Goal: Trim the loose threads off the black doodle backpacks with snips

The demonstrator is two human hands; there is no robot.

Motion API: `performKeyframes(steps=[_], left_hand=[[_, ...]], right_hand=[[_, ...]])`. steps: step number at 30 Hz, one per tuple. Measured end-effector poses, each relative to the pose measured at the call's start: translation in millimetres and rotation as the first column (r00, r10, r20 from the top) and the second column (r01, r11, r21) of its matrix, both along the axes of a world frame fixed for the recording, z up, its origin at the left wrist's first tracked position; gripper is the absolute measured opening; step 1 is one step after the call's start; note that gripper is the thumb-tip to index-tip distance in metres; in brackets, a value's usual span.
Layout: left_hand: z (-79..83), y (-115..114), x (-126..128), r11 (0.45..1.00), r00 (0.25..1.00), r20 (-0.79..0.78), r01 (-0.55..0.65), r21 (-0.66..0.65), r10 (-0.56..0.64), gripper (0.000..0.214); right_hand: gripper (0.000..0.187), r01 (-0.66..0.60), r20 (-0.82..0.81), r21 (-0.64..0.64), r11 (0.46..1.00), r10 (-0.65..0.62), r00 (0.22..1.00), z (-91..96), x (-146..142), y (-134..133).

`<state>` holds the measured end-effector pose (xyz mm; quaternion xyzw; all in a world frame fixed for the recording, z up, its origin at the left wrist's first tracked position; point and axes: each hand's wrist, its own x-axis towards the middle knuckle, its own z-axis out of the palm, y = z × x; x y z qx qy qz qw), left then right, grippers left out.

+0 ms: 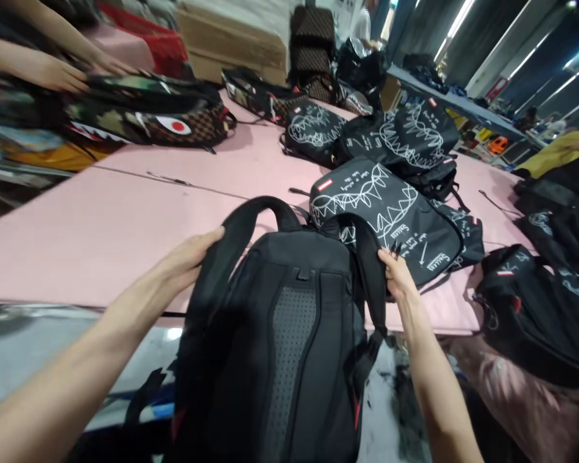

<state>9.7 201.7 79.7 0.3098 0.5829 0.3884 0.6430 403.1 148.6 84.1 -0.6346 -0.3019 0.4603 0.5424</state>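
A black backpack (313,251) hangs in front of me at the near table edge, its padded back panel with a grey perforated strip facing me. My left hand (193,257) is closed round its left shoulder strap. With thumb and fingers, my right hand (396,269) grips the right shoulder strap. Just beyond the right strap lies a black backpack with white scribble print (367,199). The lower end of the held backpack runs out of the bottom of the view.
More scribble-print backpacks (417,138) are heaped on the pink table (139,238), with others (535,315) at right. Another person's hands (70,74) rest by a camouflage backpack with a shark face (149,116) at upper left. A cardboard box (231,42) stands behind.
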Motion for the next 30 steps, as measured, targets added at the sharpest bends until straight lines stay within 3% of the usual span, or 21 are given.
performKeyframes(steps=[3, 7, 15, 26, 30], left_hand=[[-10.2, 3.0, 0.7, 0.991, 0.981, 0.182, -0.037, -0.129, 0.061, 0.044], [-16.5, -0.1, 6.3, 0.978, 0.971, 0.204, -0.087, -0.192, 0.126, 0.045], [-4.1, -7.4, 10.4, 0.986, 0.98, 0.181, -0.055, -0.155, 0.083, 0.04], [-1.7, -10.0, 19.0, 0.982, 0.987, 0.093, -0.12, -0.143, 0.134, 0.043], [-5.5, -11.1, 16.3, 0.992, 0.996, 0.054, -0.069, -0.109, 0.075, 0.048]], right_hand=[[0.035, 0.018, -0.076, -0.017, 1.0, -0.02, 0.997, -12.1, 9.3, 5.1], [0.032, 0.002, -0.129, -0.011, 1.0, -0.003, 0.992, -26.9, 16.9, 3.4], [0.036, -0.037, -0.3, 0.008, 0.999, 0.037, 0.953, -29.2, 18.0, 1.0], [0.034, -0.029, -0.342, 0.045, 0.999, 0.043, 0.939, -36.0, 22.7, 3.7], [0.03, -0.02, -0.348, 0.028, 0.999, 0.029, 0.937, -39.3, 24.3, 5.3]])
